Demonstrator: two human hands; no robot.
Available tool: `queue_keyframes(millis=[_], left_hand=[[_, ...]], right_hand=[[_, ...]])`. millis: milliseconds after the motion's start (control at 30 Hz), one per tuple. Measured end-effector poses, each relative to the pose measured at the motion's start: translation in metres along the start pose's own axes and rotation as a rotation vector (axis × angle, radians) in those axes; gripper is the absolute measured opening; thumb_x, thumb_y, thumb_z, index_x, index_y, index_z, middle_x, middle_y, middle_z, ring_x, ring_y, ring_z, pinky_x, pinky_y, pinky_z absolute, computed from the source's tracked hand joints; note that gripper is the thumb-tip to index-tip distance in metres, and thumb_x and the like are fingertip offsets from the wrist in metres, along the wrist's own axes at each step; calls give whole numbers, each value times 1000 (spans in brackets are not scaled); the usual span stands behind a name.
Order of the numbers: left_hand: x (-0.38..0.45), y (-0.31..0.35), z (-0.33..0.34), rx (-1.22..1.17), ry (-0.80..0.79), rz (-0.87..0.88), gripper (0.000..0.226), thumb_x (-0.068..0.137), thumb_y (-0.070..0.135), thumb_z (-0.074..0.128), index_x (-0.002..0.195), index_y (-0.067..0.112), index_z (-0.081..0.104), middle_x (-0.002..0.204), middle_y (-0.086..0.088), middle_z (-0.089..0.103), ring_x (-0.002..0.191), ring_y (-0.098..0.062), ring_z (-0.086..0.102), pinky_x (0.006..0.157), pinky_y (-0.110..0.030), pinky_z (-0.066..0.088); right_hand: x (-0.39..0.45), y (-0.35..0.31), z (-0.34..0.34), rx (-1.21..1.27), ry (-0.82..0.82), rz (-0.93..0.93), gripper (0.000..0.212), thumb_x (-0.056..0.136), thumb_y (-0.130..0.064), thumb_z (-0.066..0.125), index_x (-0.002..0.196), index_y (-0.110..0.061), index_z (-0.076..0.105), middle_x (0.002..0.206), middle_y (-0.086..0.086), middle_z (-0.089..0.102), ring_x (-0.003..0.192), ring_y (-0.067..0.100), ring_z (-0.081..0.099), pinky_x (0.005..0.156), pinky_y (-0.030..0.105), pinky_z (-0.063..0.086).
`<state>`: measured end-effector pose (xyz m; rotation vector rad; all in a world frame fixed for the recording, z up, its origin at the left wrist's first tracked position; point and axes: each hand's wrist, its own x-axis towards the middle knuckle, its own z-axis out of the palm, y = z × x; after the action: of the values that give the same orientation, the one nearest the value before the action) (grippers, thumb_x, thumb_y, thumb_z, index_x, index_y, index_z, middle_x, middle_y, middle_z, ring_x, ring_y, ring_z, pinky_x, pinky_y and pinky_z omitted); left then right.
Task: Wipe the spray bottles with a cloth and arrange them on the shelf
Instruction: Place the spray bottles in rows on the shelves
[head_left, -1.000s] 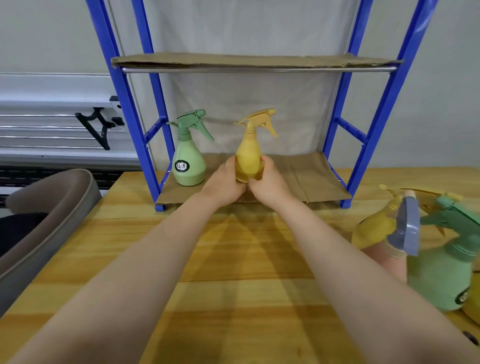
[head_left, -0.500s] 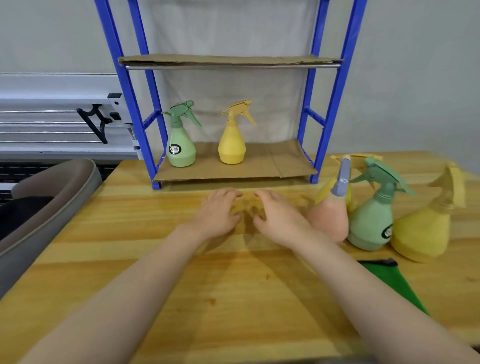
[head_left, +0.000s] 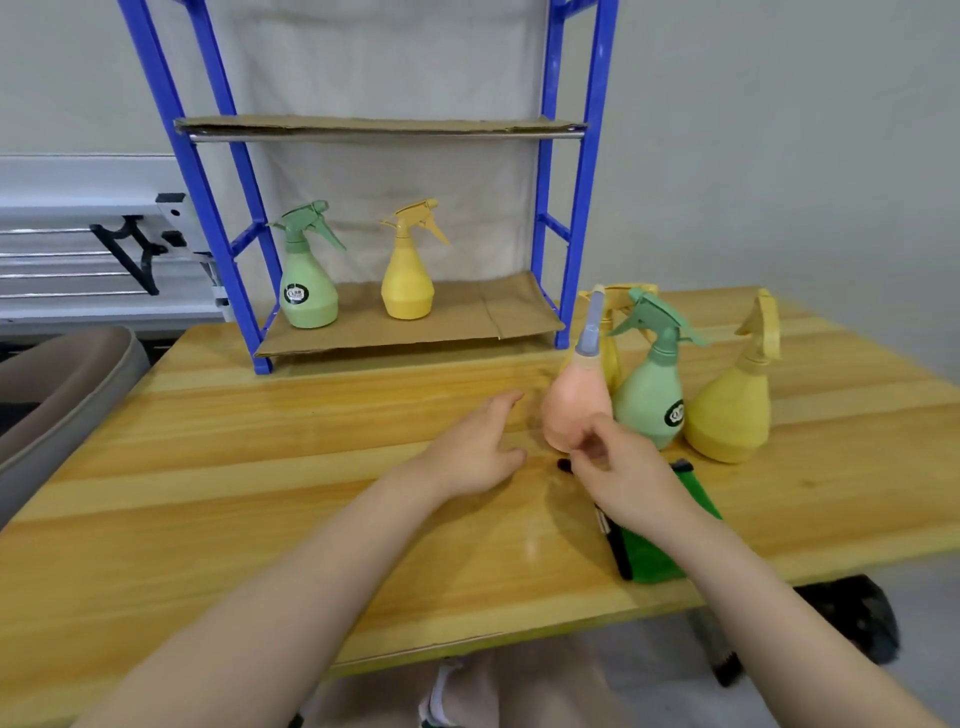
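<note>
On the shelf's (head_left: 524, 319) lower cardboard board stand a green spray bottle (head_left: 307, 283) and a yellow spray bottle (head_left: 408, 283). To its right on the table (head_left: 260, 467), a pink bottle (head_left: 574, 400), a green bottle (head_left: 649, 400) and two yellow bottles (head_left: 730, 410) stand close together. A green cloth (head_left: 660, 551) with a black edge lies in front of them. My right hand (head_left: 623, 467) is over the cloth's far edge, fingers curled, just before the pink bottle; a grip is unclear. My left hand (head_left: 478, 447) hovers with relaxed fingers left of it.
The upper shelf board (head_left: 379, 127) carries nothing. A grey padded seat (head_left: 57, 395) lies beyond the table's left edge. A black caster (head_left: 852, 623) shows under the table's near right edge. A black bracket (head_left: 135, 249) hangs on the left wall.
Both hands let go of the yellow bottle on the shelf and drew back. They then shifted right, the right hand arriving over the green cloth. The view tilted down and right.
</note>
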<state>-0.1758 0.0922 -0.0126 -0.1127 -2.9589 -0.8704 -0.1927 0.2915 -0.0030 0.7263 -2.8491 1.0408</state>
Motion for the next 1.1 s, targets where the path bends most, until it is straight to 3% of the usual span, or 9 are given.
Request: queue_keyframes(millis=[67, 200, 400, 667, 767, 833, 900, 1033, 1100], left_hand=[[4, 7, 6, -26, -13, -13, 80, 91, 26, 61, 154, 20, 13, 159, -6, 25, 142, -21, 33, 113, -30, 30], [12, 12, 17, -59, -22, -7, 83, 89, 28, 63, 155, 18, 12, 158, -8, 27, 141, -22, 35, 114, -32, 31], [16, 13, 27, -140, 41, 17, 79, 87, 28, 63, 152, 20, 20, 150, -4, 41, 132, -21, 47, 107, -36, 40], [23, 1, 9, -419, 269, 1, 61, 90, 14, 63, 144, 19, 35, 129, 7, 50, 107, -10, 56, 97, -32, 48], [35, -4, -8, -428, 305, -32, 59, 90, 16, 62, 143, 20, 37, 128, 8, 51, 102, -10, 56, 92, -28, 48], [47, -9, -19, -426, 310, -52, 58, 90, 16, 61, 143, 19, 37, 129, 8, 52, 98, -8, 56, 82, -19, 45], [63, -14, -32, -420, 327, -53, 57, 90, 14, 62, 142, 16, 38, 129, 5, 54, 95, -8, 57, 75, -11, 43], [97, -22, -59, -360, 398, -66, 57, 86, 19, 70, 137, 17, 45, 118, 7, 58, 93, -9, 61, 82, -21, 46], [115, -27, -68, -337, 436, -76, 55, 86, 19, 71, 135, 16, 47, 113, 8, 58, 91, -7, 59, 81, -21, 45]], right_hand=[[-5, 10, -5, 26, 27, 48, 20, 91, -20, 56, 110, -21, 55, 99, -6, 64, 94, 15, 63, 81, 30, 50], [-5, 18, -7, 29, 33, 103, 54, 92, -22, 57, 142, -16, 38, 123, 1, 62, 109, 18, 62, 87, 27, 47], [2, 14, -3, 0, -24, 90, 70, 92, -22, 56, 152, -16, 20, 138, 4, 53, 122, 23, 54, 87, 30, 44], [33, -6, 9, 80, 7, 24, 75, 89, -31, 57, 153, -20, 19, 143, 0, 47, 122, 20, 54, 100, 39, 48], [59, -19, 11, 128, 24, 9, 72, 89, -28, 58, 151, -19, 24, 132, -3, 53, 110, 18, 59, 89, 33, 49], [79, -29, 11, 172, 44, 18, 64, 89, -21, 58, 147, -16, 31, 118, -3, 57, 102, 18, 61, 79, 28, 46], [101, -37, 11, 216, 75, 38, 58, 89, -18, 58, 143, -15, 36, 113, -3, 58, 101, 20, 62, 79, 30, 47], [149, -46, 15, 253, 144, 61, 50, 90, -20, 57, 137, -14, 41, 115, 1, 62, 95, 20, 61, 73, 28, 43], [173, -48, 20, 258, 186, 70, 49, 90, -19, 57, 136, -12, 43, 122, 5, 61, 102, 22, 60, 74, 25, 39]])
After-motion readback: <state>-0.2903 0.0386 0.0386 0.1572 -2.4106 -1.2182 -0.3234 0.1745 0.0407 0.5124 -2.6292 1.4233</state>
